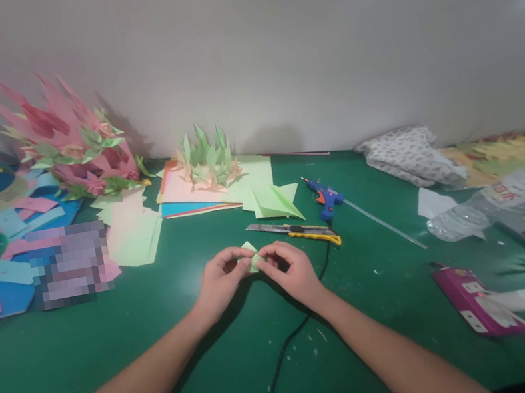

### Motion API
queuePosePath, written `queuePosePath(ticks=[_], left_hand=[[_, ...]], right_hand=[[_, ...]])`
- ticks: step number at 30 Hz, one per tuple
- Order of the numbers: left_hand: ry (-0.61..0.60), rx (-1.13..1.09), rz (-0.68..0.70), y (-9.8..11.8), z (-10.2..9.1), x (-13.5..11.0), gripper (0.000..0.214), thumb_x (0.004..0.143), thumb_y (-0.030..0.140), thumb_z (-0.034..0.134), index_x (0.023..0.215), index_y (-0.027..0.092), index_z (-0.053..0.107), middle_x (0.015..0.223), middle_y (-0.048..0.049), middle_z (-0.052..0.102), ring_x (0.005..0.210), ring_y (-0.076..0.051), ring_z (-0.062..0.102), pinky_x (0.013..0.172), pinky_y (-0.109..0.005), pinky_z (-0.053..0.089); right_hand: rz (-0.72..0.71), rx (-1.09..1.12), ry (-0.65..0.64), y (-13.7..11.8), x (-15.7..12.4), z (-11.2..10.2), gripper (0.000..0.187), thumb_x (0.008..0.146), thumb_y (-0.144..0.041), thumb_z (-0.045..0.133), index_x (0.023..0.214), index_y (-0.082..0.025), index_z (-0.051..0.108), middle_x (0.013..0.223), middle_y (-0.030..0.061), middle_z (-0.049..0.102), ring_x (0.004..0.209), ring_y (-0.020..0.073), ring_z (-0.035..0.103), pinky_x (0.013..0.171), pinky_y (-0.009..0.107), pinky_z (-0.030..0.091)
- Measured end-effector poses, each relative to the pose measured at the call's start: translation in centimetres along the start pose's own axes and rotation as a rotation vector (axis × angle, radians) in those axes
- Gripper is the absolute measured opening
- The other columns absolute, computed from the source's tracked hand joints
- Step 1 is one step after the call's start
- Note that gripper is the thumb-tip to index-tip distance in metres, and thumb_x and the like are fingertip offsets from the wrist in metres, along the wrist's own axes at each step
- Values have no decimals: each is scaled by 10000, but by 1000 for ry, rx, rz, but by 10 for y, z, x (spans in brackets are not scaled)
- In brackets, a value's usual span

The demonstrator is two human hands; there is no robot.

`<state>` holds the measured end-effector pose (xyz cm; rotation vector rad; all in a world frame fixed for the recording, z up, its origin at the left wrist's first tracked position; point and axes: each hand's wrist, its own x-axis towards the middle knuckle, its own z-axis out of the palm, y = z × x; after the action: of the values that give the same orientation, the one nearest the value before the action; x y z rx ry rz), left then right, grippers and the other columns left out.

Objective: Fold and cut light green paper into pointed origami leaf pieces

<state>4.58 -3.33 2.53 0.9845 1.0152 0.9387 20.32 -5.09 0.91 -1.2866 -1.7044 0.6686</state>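
A small piece of light green paper (250,250) is pinched between my two hands, just above the green table (182,373). My left hand (223,276) grips its left side with thumb and fingertips. On the other side my right hand (290,271) closes thumb and fingers on it. The fingers cover most of the paper, and its exact folds are hard to make out. Right behind my hands lies a yellow utility knife (312,232) with its blade out. A blue glue gun (326,199) with a long glue stick rests beyond the knife.
Folded green paper (276,201) and a green paper crown-like piece (208,162) sit on stacked coloured sheets at the back. Left stands a pink paper flower piece (75,141). To the right are a plastic bottle (497,199) and a purple power strip (471,302). A black cable (284,348) crosses the table.
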Motion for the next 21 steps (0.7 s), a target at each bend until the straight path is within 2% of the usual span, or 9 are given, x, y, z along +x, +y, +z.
queuePosePath(ticks=[6,14,21], left_hand=[[0,-33,-14,-2,0,1,300,604,347,738,778,129,628,748,-9,633,669,-105,574,713,-254,493],[-11,-76,-19,-4,-1,0,299,618,351,735,780,121,633,760,-20,636,682,-111,584,712,-257,500],[-3,40,16,-8,-2,2,288,634,358,707,791,125,642,786,-27,639,717,-127,590,704,-255,500]], right_hand=[[-68,-14,-8,-1,0,-1,124,810,-272,577,797,-199,677,674,18,580,621,130,510,591,259,416],[-63,-47,-34,1,-1,-2,97,774,-282,623,779,-204,681,602,-12,468,577,125,459,561,257,377],[-55,-35,-72,2,-1,-2,95,787,-242,607,735,-197,672,601,-15,450,599,124,456,572,253,367]])
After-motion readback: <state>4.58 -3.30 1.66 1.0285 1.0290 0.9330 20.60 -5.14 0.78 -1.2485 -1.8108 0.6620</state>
